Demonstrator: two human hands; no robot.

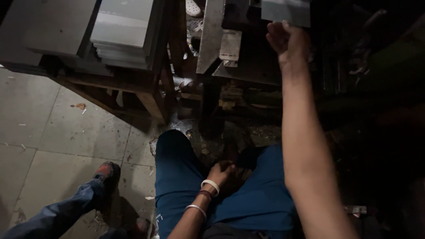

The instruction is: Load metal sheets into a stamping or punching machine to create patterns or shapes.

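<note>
Grey metal sheets (121, 31); blue trousers (261, 194); white and dark-red bangles (208, 190); pale grey floor tiles (48, 141), speckled; brown wooden stand (150, 102).

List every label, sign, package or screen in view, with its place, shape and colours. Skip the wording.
Label: a pale, worn rectangular sticker with dark print, hanging on the dark machine body beside a grey metal strip, left of the raised right hand.
No screens, signs or packages show.

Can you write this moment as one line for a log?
right hand: on grey metal sheet | left hand: resting in lap | sheet stack: on wooden stand
</note>
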